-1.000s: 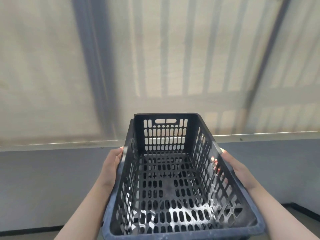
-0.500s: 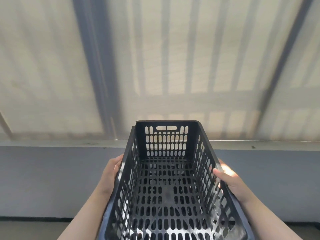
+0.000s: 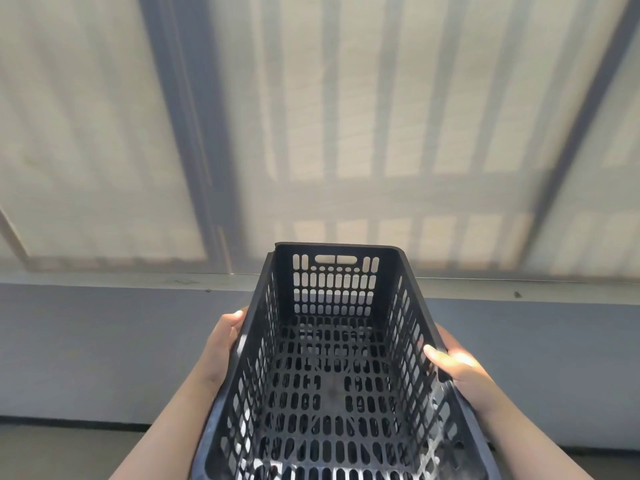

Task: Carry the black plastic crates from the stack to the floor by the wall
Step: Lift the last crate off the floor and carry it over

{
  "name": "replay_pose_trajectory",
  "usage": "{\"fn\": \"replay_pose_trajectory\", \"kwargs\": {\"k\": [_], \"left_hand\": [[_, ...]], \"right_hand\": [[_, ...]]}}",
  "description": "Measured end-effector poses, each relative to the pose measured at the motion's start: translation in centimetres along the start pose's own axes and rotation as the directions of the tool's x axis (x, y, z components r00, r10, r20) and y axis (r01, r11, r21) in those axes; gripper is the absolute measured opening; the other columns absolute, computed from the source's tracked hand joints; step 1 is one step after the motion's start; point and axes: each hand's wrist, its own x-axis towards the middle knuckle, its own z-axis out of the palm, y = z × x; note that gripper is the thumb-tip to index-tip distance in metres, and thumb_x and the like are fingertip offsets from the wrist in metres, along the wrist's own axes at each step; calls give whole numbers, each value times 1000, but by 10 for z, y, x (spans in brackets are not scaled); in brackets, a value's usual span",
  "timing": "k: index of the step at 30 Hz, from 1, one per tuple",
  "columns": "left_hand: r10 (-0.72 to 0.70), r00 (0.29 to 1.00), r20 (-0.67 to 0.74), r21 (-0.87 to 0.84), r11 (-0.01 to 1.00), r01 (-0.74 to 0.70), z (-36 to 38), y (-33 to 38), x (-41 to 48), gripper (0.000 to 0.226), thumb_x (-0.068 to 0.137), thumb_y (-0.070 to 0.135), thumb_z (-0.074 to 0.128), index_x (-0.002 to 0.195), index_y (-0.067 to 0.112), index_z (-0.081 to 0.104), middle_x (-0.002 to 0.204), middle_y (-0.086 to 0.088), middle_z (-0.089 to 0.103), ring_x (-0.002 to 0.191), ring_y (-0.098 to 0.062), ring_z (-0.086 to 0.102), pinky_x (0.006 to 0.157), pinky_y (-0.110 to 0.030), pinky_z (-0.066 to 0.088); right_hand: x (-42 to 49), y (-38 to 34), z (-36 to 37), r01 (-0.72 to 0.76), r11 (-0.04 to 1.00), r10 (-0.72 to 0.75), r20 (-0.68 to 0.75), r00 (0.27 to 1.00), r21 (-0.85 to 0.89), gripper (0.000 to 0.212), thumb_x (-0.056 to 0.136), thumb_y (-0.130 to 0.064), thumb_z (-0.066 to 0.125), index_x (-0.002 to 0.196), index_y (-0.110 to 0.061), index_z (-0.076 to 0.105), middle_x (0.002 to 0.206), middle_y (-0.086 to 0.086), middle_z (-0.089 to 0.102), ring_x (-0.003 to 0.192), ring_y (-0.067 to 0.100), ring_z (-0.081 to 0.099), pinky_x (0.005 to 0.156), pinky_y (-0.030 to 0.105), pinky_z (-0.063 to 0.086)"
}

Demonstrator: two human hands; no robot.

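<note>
I hold one empty black plastic crate (image 3: 332,375) with slotted walls out in front of me, its short end with a handle slot pointing at the wall. My left hand (image 3: 221,344) grips the crate's left long rim. My right hand (image 3: 453,367) grips the right long rim, thumb hooked inside over the edge. The crate's near end runs out of the bottom of the frame. No stack of crates is in view.
A wall (image 3: 104,348) stands straight ahead, grey below a narrow ledge (image 3: 138,280), with a pale sunlit screen above crossed by bar shadows. A dark skirting strip and a band of floor (image 3: 69,452) show at the bottom left.
The view has drawn closer to the wall and squared up to it. The crate sits lower in the frame. Both hands keep the same grip on the rims.
</note>
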Motion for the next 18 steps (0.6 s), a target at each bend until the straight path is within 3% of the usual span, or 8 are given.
{"fn": "replay_pose_trajectory", "kwargs": {"k": [3, 6, 13, 16, 18], "left_hand": [[-3, 1000, 28, -5, 1000, 3, 2, 2, 4, 51, 89, 44, 40, 109, 7, 68, 83, -11, 73, 72, -22, 74, 60, -36, 62], [8, 999, 33, 3, 1000, -8, 3, 3, 8, 56, 88, 44, 39, 112, 3, 66, 85, -12, 72, 74, -23, 73, 62, -36, 61], [48, 997, 66, 37, 998, -50, 3, 1, 11, 44, 85, 41, 41, 92, 5, 65, 66, 0, 71, 60, -12, 71, 54, -24, 58], [21, 999, 33, 108, 994, -24, 0, 0, 12, 47, 93, 42, 37, 102, 6, 66, 75, -1, 74, 70, -15, 73, 60, -27, 59], [-3, 1000, 12, 196, 981, 1, 1, 1, 12, 43, 106, 34, 32, 113, 10, 66, 87, -2, 77, 85, -23, 72, 73, -33, 57]], "right_hand": [[2, 0, 0, -3, 1000, 3, -11, 1000, -7, 36, 106, -32, 54, 137, -49, 55, 127, -23, 71, 111, -2, 69, 90, 24, 51], [2, -2, 1, 7, 1000, -7, -27, 1000, -8, 48, 92, -46, 57, 140, -45, 55, 131, -22, 70, 123, 8, 65, 109, 41, 46], [5, 1, 2, 24, 999, -23, -39, 999, 28, 39, 103, -37, 55, 142, -41, 57, 136, -18, 69, 130, 13, 62, 115, 46, 42], [5, 1, 0, 25, 999, -24, -40, 999, 27, 42, 97, -45, 56, 138, -47, 59, 135, -20, 69, 126, 8, 64, 107, 39, 47], [5, 5, 0, 20, 999, -19, -33, 999, 31, 35, 104, -36, 55, 137, -49, 59, 135, -19, 69, 125, 6, 65, 102, 34, 47]]}}
